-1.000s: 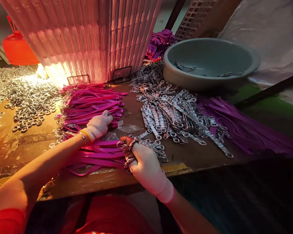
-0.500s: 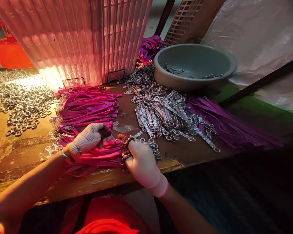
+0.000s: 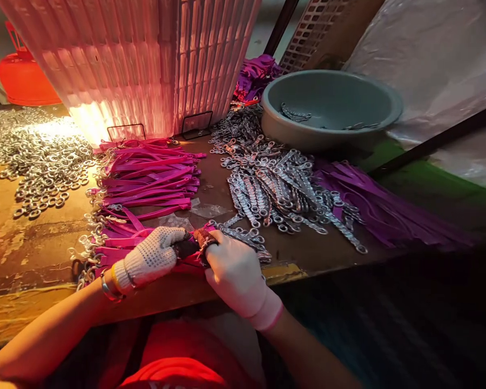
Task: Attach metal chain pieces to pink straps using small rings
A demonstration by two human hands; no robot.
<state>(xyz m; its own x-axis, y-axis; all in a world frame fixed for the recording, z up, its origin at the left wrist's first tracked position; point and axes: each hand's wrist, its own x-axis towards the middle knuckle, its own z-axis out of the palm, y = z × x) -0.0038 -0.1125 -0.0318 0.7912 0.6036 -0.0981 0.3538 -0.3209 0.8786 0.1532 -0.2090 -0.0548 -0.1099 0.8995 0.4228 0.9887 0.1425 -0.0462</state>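
Note:
Both my hands meet at the table's front edge, in white gloves with dark fingertips. My left hand (image 3: 160, 254) is closed, its fingers pressed against those of the right. My right hand (image 3: 235, 267) is also closed, thumb and fingers pinched together. Pink straps (image 3: 125, 235) run in under the hands, and some pink shows between and just below the fingers; the exact grip is hidden. More pink straps (image 3: 154, 173) lie in a row behind, with metal rings (image 3: 95, 237) at their left ends. Silver braided pieces with end rings (image 3: 281, 186) lie right of my hands.
Loose metal rings (image 3: 51, 167) are heaped at the left. A grey basin (image 3: 328, 138) with a few pieces in it stands at back right, beside purple straps (image 3: 372, 200). A ribbed translucent panel (image 3: 133, 70) rises behind. A red container (image 3: 28, 81) stands far left.
My hands have come together, the left moving right and down. Pink straps at the front edge have been drawn in toward them. The view has shifted slightly.

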